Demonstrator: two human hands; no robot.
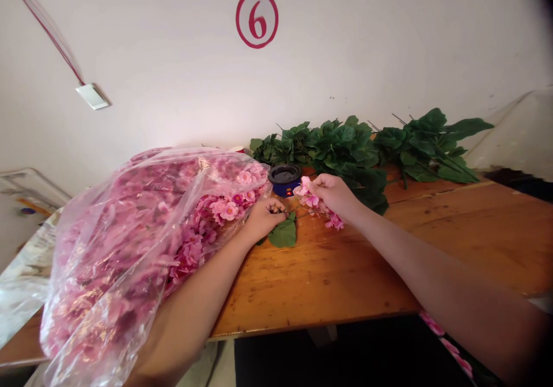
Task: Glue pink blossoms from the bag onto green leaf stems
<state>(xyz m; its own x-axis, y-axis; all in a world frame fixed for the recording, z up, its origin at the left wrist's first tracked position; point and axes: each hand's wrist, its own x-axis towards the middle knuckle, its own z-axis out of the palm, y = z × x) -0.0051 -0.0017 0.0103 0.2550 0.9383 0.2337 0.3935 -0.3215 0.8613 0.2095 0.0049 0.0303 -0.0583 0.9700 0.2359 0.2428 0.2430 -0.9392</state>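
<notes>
We are looking down past a white wall (173, 70) bearing a red-ringed numeral 6 (257, 18) and a small white wall box (92, 96) on a red cord, toward a wooden bench (328, 272) running across the view. Long sprays of dark green artificial leaves (341, 145) are lying in a row along its back edge, while a bulging clear plastic bag (86, 295) is spilling over its left end, its open mouth showing packed pink artificial blossoms (228, 211). Just right of the mouth, a round dark blue tub (284, 181) with a black top is standing near our hands. We are working over the bench in front of the tub with a pink blossom sprig (330, 221) and a broad green leaf (283, 232). The sprig is looking light and soft, with petals that could crease easily, so we are judging its thin stem a better place to take hold than its flowers. Our right grip (332, 196) is closed on the sprig, with blossoms showing on both sides of it. Our left grip (264, 220) is curled shut just above the leaf and touching it, though the fingers are hiding whether they are pinching a stem.
</notes>
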